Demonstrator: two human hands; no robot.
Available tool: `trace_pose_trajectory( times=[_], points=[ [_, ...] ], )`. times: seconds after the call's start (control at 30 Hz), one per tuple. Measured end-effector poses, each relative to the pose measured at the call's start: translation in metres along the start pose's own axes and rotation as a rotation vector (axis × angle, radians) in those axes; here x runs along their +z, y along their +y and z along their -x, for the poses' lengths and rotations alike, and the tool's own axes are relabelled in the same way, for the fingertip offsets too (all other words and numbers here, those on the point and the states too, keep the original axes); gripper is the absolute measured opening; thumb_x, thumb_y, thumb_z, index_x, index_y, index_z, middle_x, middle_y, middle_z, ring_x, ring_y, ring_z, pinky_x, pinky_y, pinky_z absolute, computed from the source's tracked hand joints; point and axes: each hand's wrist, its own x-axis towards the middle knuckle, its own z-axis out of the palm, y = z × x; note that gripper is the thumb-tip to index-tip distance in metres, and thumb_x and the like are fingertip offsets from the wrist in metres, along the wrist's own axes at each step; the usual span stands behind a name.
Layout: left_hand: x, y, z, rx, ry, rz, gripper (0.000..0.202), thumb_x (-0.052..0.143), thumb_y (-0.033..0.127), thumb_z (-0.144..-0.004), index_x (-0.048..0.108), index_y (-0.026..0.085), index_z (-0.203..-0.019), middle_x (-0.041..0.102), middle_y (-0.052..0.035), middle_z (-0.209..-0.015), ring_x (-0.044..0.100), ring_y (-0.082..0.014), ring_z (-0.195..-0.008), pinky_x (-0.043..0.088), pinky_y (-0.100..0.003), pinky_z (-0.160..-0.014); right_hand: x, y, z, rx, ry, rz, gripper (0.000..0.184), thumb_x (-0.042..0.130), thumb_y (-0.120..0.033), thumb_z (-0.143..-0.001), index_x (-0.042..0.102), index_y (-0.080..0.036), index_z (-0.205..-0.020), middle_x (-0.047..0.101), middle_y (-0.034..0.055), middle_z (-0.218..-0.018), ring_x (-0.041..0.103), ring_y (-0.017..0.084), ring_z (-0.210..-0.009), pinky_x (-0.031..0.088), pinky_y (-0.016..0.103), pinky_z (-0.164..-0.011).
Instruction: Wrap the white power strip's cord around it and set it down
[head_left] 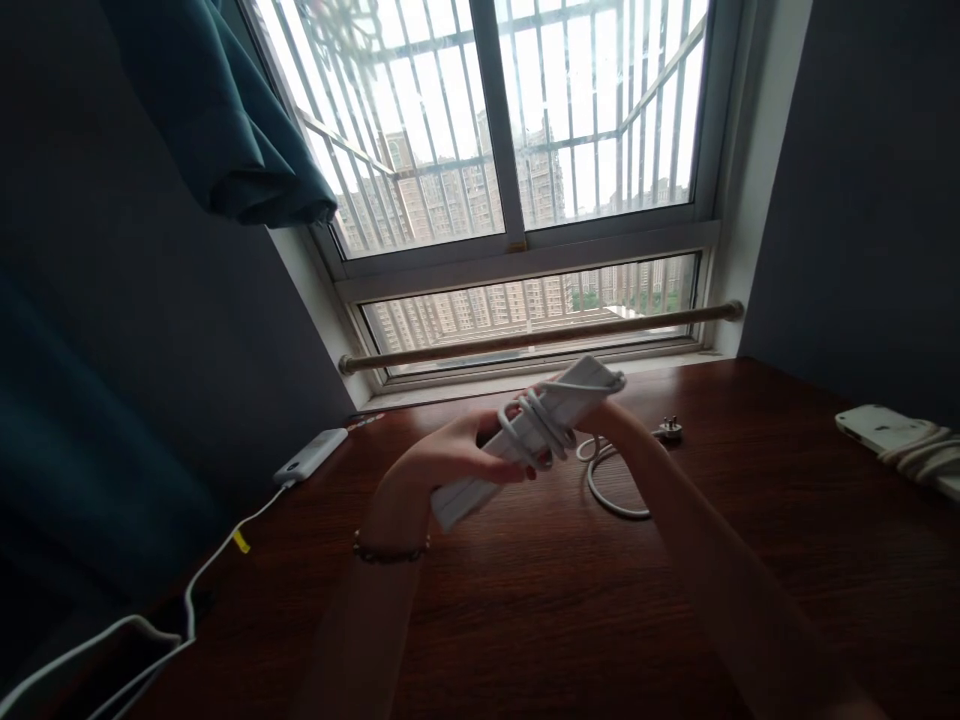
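Holding power strip [573,396] in left hand [451,452]; cannot tell grip of right hand [604,418]. Probably light, rigid; best taken by near-left end [454,504], clear of cord [534,420].

The left arm [367,630] is rising from the bottom edge, its wrist [394,515] bending so that the left hand [442,452] is pointing rightward. The thumb [499,467] is stretching across the near side, apart from the fingers [481,418], which are gripping, partly hidden. The right arm [705,540] is slanting up and leftward from the lower right. The right hand [602,417] is reaching slightly higher, its fingers mostly hiding from view.
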Motion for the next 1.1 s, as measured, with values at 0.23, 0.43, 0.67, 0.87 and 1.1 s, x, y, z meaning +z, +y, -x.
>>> trace_pose_trajectory(
  times=[0.23, 0.43, 0.67, 0.87, 1.1],
  points=[
    [-0.018, -0.004, 0.003, -0.060, 0.448, 0.106, 0.038, 0.070, 0.036, -0.070, 0.059, 0.008, -0.093, 0.066, -0.0132, -0.085, 0.063, -0.0219, -0.071, 0.049, -0.030, -0.064, -0.003, -0.002, 0.005, 0.005, -0.038, 0.265, 0.018, 0.046, -0.023, -0.083, 0.059, -0.010, -0.083, 0.042, -0.0011, -0.061, 0.034, 0.007, -0.056, 0.028, 0.020, -0.052],
    [-0.026, -0.014, -0.005, 0.010, 0.784, 0.197, 0.047, 0.075, 0.031, -0.063, 0.054, 0.009, -0.098, 0.066, -0.0113, -0.077, 0.064, -0.0227, -0.063, 0.051, -0.033, -0.057, 0.005, -0.003, 0.007, 0.260, -0.147, 0.210, 0.031, 0.044, -0.020, -0.085, 0.052, -0.014, -0.115, 0.045, -0.0033, -0.054, 0.043, 0.009, -0.045, 0.034, 0.019, -0.045],
    [-0.051, -0.012, 0.011, 0.222, 1.123, 0.254, 0.047, 0.073, 0.036, -0.059, 0.057, 0.007, -0.093, 0.065, -0.0093, -0.076, 0.061, -0.0198, -0.060, 0.048, -0.027, -0.048, -0.023, 0.005, 0.014, 0.483, -0.160, 0.228, 0.012, 0.052, -0.015, -0.075, 0.057, -0.011, -0.085, 0.052, 0.0009, -0.059, 0.049, 0.010, -0.048, 0.039, 0.019, -0.045],
    [-0.075, -0.020, 0.029, 0.185, 1.387, 0.114, 0.037, 0.078, 0.027, -0.058, 0.062, 0.007, -0.085, 0.062, -0.0025, -0.061, 0.060, -0.0177, -0.055, 0.048, -0.025, -0.048, -0.065, -0.005, 0.036, 0.419, 0.255, 0.693, 0.014, 0.060, -0.028, -0.077, 0.065, -0.016, -0.080, 0.058, 0.0031, -0.067, 0.051, 0.014, -0.058, 0.036, 0.026, -0.054],
    [-0.078, -0.022, 0.040, 0.022, 1.242, 0.077, 0.045, 0.079, 0.027, -0.058, 0.060, 0.003, -0.091, 0.065, -0.0099, -0.072, 0.064, -0.0227, -0.062, 0.050, -0.028, -0.050, -0.080, -0.006, 0.050, 0.206, 0.792, 1.247, 0.018, 0.063, -0.036, -0.079, 0.070, -0.029, -0.094, 0.055, 0.0057, -0.098, 0.041, 0.027, -0.096, 0.033, 0.037, -0.078]
  ],
)
